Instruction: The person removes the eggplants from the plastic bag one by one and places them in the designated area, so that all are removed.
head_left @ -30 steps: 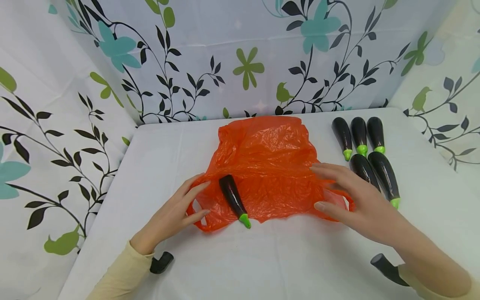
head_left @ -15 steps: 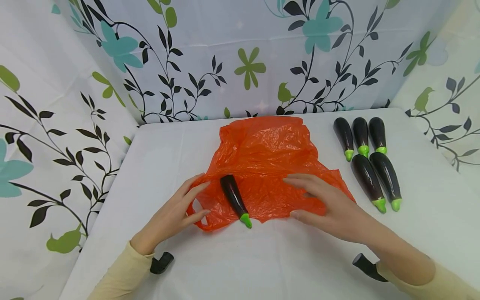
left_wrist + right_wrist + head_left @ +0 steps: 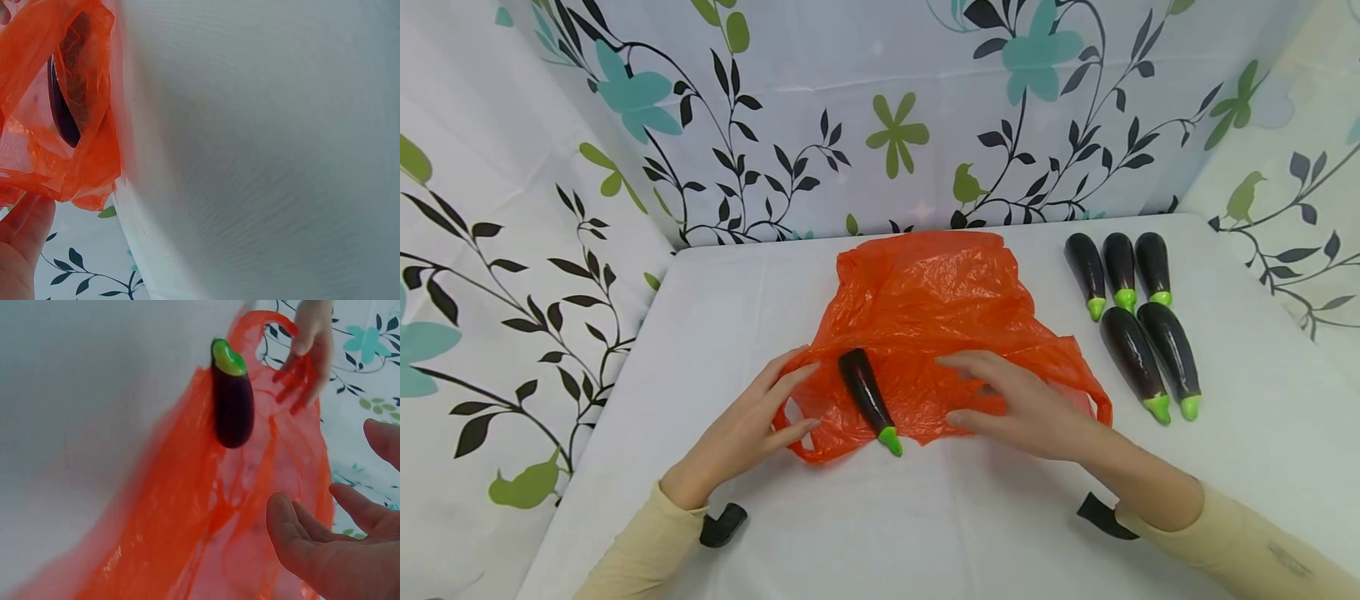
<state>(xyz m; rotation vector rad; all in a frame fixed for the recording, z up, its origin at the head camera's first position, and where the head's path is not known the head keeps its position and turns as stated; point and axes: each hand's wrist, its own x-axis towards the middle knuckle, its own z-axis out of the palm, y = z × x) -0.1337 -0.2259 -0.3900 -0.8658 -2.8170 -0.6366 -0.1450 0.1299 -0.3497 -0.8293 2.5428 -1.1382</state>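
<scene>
An orange plastic bag (image 3: 936, 292) lies spread on the table, its handle openings at left and right. On its front left part lies a toy eggplant (image 3: 867, 392), dark purple with a green stem end that reaches past the bag's front edge. My left hand (image 3: 748, 425) is at the bag's left handle, fingers and thumb apart, fingertips against the plastic; in the right wrist view some of those fingers show through the orange film. My right hand (image 3: 1018, 408) hovers over the bag's right part, fingers spread, holding nothing, to the right of the eggplant.
Several more eggplants lie at the table's right: a back row (image 3: 1118, 271) and a front pair (image 3: 1150, 362). A floral curtain (image 3: 842, 125) hangs behind and along both sides of the white table (image 3: 722, 308). Dark wrist-worn pieces (image 3: 724, 527) stick out below both wrists.
My right hand has moved left from the bag's right handle to above the bag, nearer the eggplant. The left hand, the bag and the eggplant look much the same.
</scene>
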